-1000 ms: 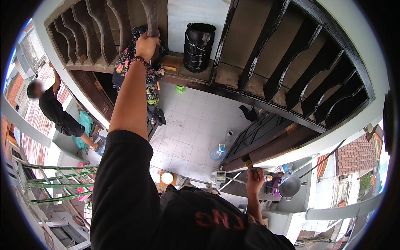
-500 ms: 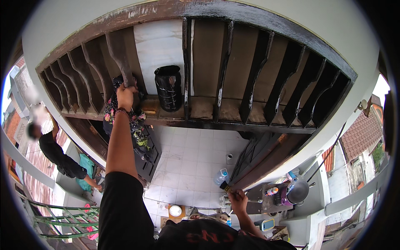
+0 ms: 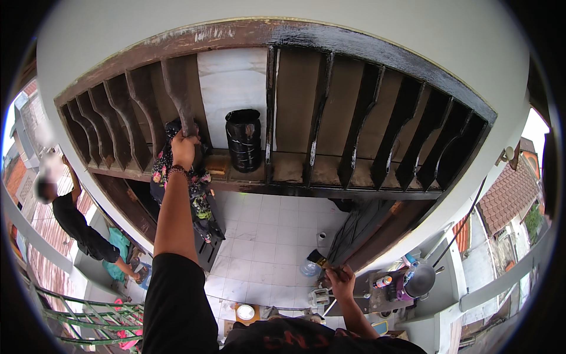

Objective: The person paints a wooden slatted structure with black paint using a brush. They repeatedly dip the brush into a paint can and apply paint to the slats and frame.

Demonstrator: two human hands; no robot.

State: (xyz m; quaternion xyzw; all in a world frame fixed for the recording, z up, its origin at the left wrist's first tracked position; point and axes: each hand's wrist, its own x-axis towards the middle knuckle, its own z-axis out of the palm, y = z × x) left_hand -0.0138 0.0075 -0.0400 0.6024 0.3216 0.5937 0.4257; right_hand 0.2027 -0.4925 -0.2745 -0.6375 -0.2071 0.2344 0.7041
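Observation:
My left hand (image 3: 184,150) is closed around the lower end of a curved brown wooden slat (image 3: 175,88), with a dark floral cloth (image 3: 197,206) bunched at it and hanging down below. My right hand (image 3: 340,281), lower right, grips a paintbrush (image 3: 319,258) whose dark bristles point up and left. A black paint-smeared can (image 3: 243,144) stands upright on the ledge (image 3: 289,170) between the slats, to the right of my left hand. Slats to the can's right are glossy black; those on the left are dull brown.
Far below lies a white tiled floor (image 3: 259,236) with a water jug (image 3: 309,268). A wok (image 3: 420,279) sits at the lower right. Another person in black (image 3: 82,227) is at the left, near a green metal railing (image 3: 88,315).
The slatted frame sits slightly lower in the picture as the view shifts. My right hand and the paintbrush have risen a little. My left hand stays on the same slat with the cloth.

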